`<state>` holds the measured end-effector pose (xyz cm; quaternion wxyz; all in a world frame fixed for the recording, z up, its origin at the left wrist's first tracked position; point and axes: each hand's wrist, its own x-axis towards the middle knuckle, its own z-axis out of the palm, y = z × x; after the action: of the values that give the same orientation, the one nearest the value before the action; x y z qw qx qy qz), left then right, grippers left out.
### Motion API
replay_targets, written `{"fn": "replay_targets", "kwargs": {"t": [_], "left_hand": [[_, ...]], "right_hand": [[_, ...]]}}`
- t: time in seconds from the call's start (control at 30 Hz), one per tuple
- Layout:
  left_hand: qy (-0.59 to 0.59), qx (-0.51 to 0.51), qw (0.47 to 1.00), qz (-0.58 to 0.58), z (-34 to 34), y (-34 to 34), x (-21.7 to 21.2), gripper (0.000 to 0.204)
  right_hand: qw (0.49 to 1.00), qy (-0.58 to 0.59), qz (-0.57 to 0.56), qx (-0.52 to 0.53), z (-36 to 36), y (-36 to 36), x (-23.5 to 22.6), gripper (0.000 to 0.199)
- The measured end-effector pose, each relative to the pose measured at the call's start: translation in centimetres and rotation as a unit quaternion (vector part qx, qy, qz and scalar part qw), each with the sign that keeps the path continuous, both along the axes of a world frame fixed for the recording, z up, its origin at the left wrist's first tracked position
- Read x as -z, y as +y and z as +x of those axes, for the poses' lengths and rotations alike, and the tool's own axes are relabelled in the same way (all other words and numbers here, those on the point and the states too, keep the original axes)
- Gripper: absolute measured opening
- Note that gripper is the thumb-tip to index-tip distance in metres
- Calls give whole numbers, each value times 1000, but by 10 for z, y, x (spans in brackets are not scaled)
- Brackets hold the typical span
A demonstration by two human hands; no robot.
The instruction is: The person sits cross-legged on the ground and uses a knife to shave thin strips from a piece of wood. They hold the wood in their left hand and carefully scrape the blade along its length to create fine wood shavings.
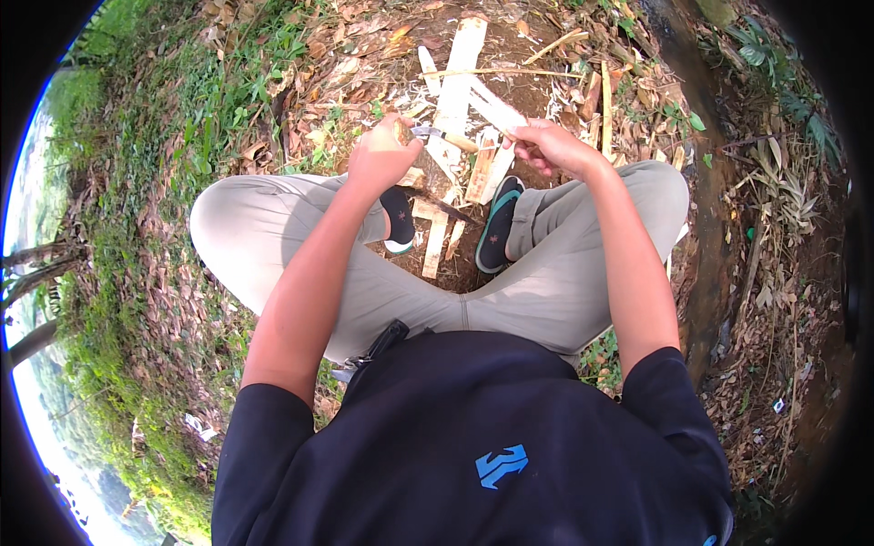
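My left hand (384, 153) is closed, and a small knife-like tool with a short metal part (426, 133) shows at its fingers. A tan, tapered wooden piece (461, 142) lies in line with the metal; I cannot tell whether it is the tool's handle. Between the fingers and thumb of my right hand (553, 148) is one end of a pale, flat wood strip (494, 107), which slants away up and to the left. Below the strip, a longer pale board (464, 50) lies on the ground, running away from me.
Split wood pieces (492, 170) and pale shavings lie between my shoes (498, 232). A thin stick (510, 72) crosses the board. Dry leaves and green plants (232, 100) cover the ground at left. A narrow muddy channel (715, 264) runs along the right.
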<state>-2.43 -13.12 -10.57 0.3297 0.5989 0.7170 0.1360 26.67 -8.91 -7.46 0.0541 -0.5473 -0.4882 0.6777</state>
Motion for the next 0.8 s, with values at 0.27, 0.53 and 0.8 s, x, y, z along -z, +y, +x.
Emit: {"fn": "replay_targets", "kwargs": {"t": [0.27, 0.53, 0.8], "left_hand": [[-32, 21, 999, -7, -5, 8, 9, 63], [-79, 19, 996, -35, -9, 8, -5, 81], [-115, 44, 992, -28, -7, 4, -12, 81]], "right_hand": [[983, 70, 13, 170, -3, 58, 50, 38], [916, -350, 195, -18, -48, 42, 217, 44], [864, -372, 323, -103, -90, 41, 272, 32]]}}
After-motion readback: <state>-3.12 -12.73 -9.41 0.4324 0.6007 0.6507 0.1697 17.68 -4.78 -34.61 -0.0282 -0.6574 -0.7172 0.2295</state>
